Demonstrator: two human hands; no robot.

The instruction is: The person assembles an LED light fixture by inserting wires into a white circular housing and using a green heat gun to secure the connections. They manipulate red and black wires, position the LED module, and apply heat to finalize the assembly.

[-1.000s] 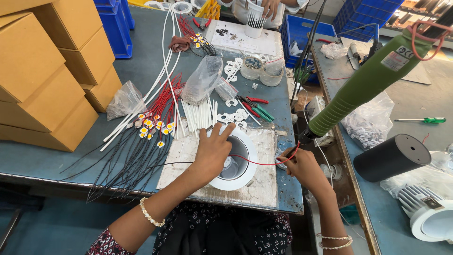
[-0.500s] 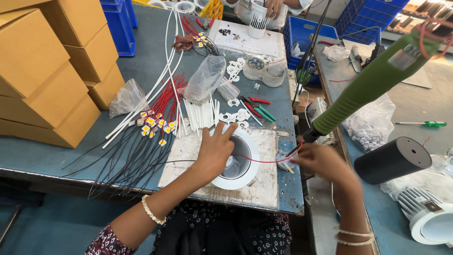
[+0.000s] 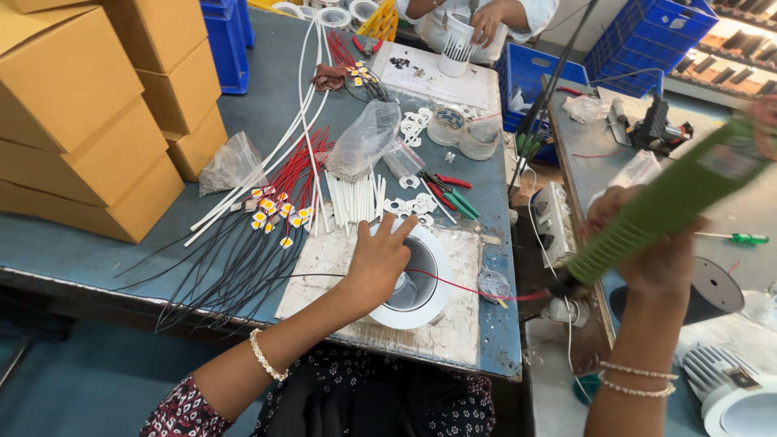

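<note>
My left hand point(image 3: 377, 260) rests on a white round downlight housing point(image 3: 427, 285) that sits on a worn white work board point(image 3: 453, 324); its fingers are spread over the rim. A red wire point(image 3: 465, 289) runs from the housing toward the right. My right hand point(image 3: 647, 243) is raised beside the table's right edge and grips a green hanging power screwdriver point(image 3: 672, 198), its tip pointing down-left near the red wire's end.
Bundles of black and red wires with yellow LED chips point(image 3: 271, 214), white sleeves point(image 3: 352, 198), pliers point(image 3: 449, 193), tape rolls point(image 3: 461, 129) and plastic bags lie on the blue table point(image 3: 267, 113). Cardboard boxes point(image 3: 89, 121) stand left. Another person's hands point(image 3: 486, 20) work at the far end.
My right hand left the red wire near the board's edge, rose to the right and took hold of the green screwdriver. My left hand stayed on the housing.
</note>
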